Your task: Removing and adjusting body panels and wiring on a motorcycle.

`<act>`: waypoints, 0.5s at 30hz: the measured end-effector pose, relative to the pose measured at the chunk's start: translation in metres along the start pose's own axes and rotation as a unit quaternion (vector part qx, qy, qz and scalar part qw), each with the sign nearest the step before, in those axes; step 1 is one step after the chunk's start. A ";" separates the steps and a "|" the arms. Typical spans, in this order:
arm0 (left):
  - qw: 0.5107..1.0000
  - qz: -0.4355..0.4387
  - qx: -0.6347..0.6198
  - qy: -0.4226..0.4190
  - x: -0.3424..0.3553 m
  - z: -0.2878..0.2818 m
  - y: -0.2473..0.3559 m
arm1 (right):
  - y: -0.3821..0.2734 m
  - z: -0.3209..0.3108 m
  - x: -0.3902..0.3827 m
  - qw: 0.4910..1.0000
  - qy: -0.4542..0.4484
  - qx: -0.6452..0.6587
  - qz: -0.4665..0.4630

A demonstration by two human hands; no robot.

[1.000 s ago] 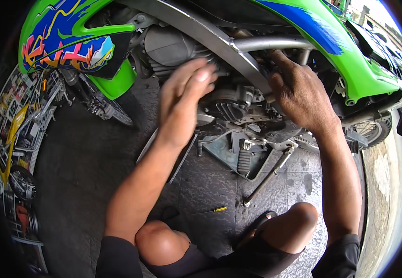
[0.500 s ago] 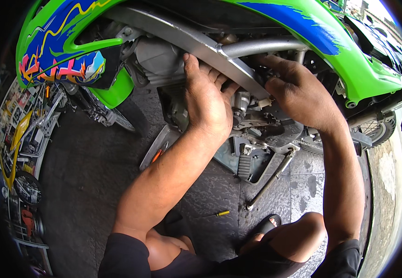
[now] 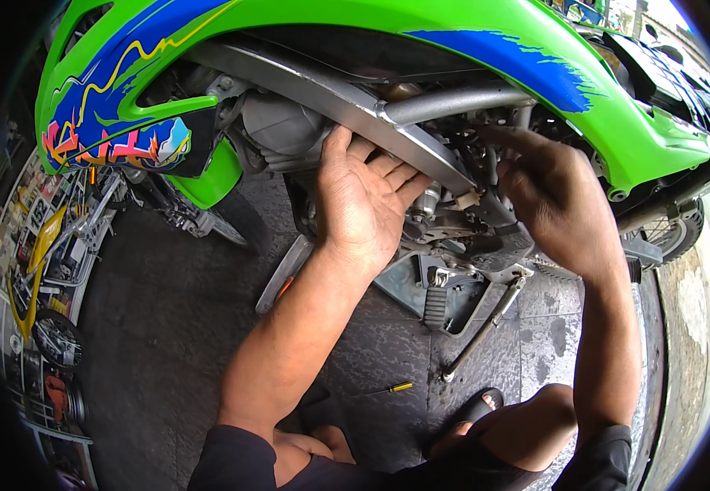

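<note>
Hands (image 3: 361,204) (image 3: 566,204) — two, at one motorcycle frame (image 3: 322,92)

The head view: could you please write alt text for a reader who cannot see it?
A person's left hand, palm showing, puts its fingers to a green motorcycle's silver frame beam; the right hand reaches in nearby. A yellow-handled screwdriver lies on the floor.

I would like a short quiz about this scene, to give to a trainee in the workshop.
1. True or false: the yellow-handled screwdriver lies on the floor.
2. Which hand shows its palm to the camera?
3. Fill in: the green body panel at upper right in the picture carries a large ___ patch.

Key:
1. True.
2. The left hand.
3. Blue.
</note>
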State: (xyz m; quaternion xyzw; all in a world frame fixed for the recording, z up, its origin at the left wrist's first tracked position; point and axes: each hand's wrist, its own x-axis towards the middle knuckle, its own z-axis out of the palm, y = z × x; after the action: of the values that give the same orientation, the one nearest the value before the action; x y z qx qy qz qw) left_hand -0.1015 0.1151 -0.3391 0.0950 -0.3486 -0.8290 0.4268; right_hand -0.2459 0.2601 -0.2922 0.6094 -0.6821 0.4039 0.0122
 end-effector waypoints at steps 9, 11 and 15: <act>0.997 -0.049 -0.057 0.018 0.002 0.005 -0.002 | 0.000 0.016 0.012 0.992 -0.081 -0.092 -0.004; 0.997 -0.037 -0.059 0.025 0.002 0.004 -0.004 | -0.002 0.015 0.012 0.993 -0.080 -0.087 -0.003; 0.998 -0.006 -0.063 0.018 0.004 0.003 -0.011 | -0.004 0.012 -0.003 0.997 -0.078 -0.022 0.020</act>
State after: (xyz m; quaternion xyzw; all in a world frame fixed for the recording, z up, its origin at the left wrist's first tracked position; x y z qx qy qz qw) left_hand -0.1122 0.1181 -0.3443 0.0850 -0.2876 -0.8498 0.4335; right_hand -0.2361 0.2562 -0.2999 0.6249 -0.7016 0.3406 -0.0355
